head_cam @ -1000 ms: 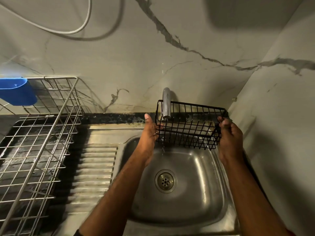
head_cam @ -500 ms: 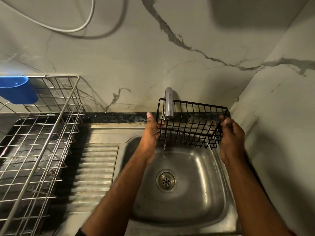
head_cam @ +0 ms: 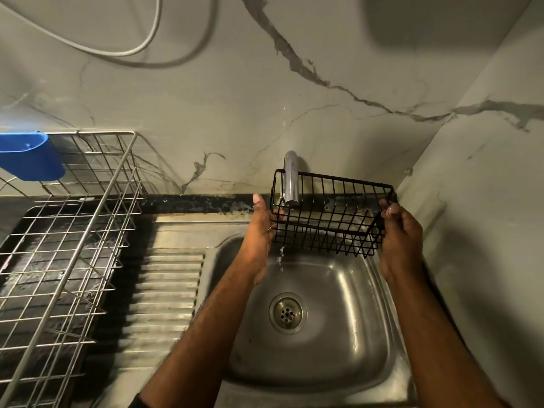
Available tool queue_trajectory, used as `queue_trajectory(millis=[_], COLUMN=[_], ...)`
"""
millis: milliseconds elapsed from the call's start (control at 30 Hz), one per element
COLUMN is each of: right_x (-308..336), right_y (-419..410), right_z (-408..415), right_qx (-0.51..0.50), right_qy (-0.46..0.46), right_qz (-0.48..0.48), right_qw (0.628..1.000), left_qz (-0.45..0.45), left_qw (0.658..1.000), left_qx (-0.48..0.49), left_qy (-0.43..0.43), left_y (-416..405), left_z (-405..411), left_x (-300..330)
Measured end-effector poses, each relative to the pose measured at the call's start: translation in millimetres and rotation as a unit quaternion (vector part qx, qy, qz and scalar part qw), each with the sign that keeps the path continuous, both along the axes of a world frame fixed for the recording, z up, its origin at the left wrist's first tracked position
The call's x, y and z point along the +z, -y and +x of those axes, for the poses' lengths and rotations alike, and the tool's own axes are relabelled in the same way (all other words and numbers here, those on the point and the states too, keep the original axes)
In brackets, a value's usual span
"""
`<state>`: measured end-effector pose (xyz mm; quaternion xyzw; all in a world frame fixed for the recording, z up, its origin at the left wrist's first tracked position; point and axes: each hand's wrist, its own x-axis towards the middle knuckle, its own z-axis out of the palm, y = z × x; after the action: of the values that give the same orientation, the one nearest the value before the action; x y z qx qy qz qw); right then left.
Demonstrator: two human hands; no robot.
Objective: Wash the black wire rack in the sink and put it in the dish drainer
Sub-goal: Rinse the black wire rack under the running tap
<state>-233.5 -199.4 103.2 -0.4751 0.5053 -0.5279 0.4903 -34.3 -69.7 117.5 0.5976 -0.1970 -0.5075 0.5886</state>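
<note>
The black wire rack [head_cam: 329, 214] hangs over the back of the steel sink [head_cam: 347, 343], held by both ends. My left hand [head_cam: 260, 228] grips its left end, thumb up along the side. At the right end, my right hand [head_cam: 399, 231] curls its fingers round the wires. The grey tap spout [head_cam: 290, 179] reaches down into the rack's left part, and a thin stream of water falls through the rack toward the drain [head_cam: 287, 313]. The silver wire dish drainer [head_cam: 67, 231] stands on a dark tray at the left.
A ribbed steel draining board [head_cam: 164, 293] lies between sink and drainer. A blue plastic holder [head_cam: 29, 156] hangs on the drainer's back left. Marble walls close in behind and right. A white cable [head_cam: 147, 39] loops on the wall above.
The rack has stayed under the tap, shifting only slightly. Both hands keep their hold on its ends.
</note>
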Motion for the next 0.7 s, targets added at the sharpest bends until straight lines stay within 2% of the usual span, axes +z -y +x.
queue_trajectory(millis=[700], right_x=[-5.0], right_y=[-0.4], right_z=[-5.9], right_qx=[-0.012], right_qy=[-0.017], right_qz=[0.031], right_qw=[0.999], left_qz=[0.019], left_qw=[1.000], left_qx=[-0.025], left_qy=[0.002], left_y=[-1.2], left_z=[-5.8], left_x=[2.2])
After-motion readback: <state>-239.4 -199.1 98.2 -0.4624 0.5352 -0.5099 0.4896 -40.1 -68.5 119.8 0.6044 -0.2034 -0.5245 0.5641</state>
